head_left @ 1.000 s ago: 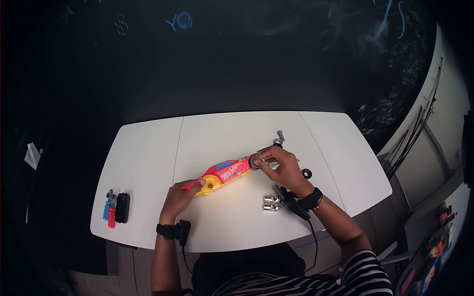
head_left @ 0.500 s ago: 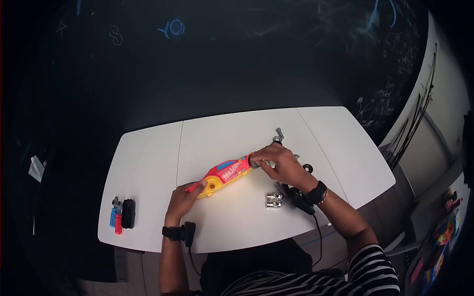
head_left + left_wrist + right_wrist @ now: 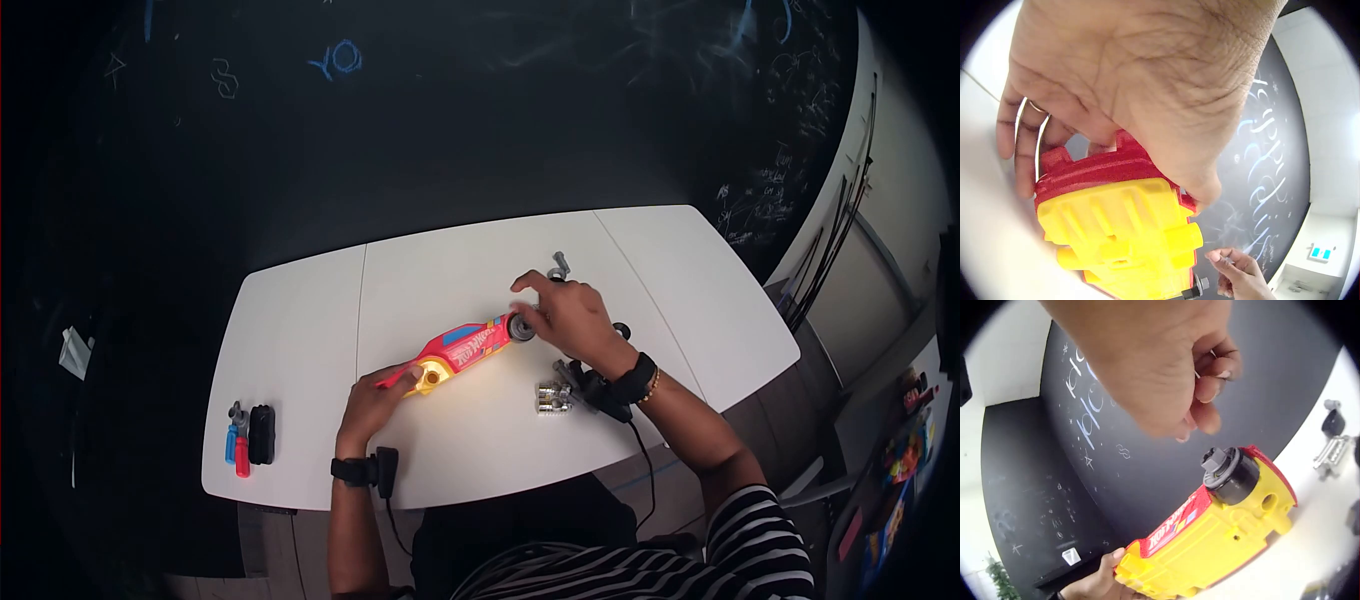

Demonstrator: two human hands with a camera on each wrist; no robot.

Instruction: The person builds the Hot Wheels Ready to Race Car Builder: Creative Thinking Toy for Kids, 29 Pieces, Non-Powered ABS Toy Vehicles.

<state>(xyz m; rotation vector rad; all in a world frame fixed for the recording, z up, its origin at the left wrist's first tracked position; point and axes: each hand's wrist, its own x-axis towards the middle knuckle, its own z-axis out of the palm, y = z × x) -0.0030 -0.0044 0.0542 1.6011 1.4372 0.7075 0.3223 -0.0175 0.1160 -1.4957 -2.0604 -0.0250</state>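
A red and yellow toy car body (image 3: 465, 350) lies tilted over the white table, its yellow underside (image 3: 1116, 231) facing the left wrist camera. My left hand (image 3: 372, 408) grips its left end, thumb on one side and fingers on the other. At the other end a black wheel (image 3: 1238, 481) with a grey bolt-like piece (image 3: 1213, 460) at its centre sits on the body. My right hand (image 3: 1166, 375) is just off that wheel, fingers bent and apart from the grey piece, holding nothing that shows.
On the white table (image 3: 300, 300), chrome parts (image 3: 552, 398) lie near my right wrist, and grey bolts (image 3: 560, 264) beyond my right hand. At the left are a red-handled tool (image 3: 242, 458), a blue-handled one (image 3: 231, 445) and a black case (image 3: 262, 434).
My right hand has lifted off the wheel end and its fingers have spread, uncovering the wheel. My left hand keeps its grip on the car body. The head view has shifted slightly.
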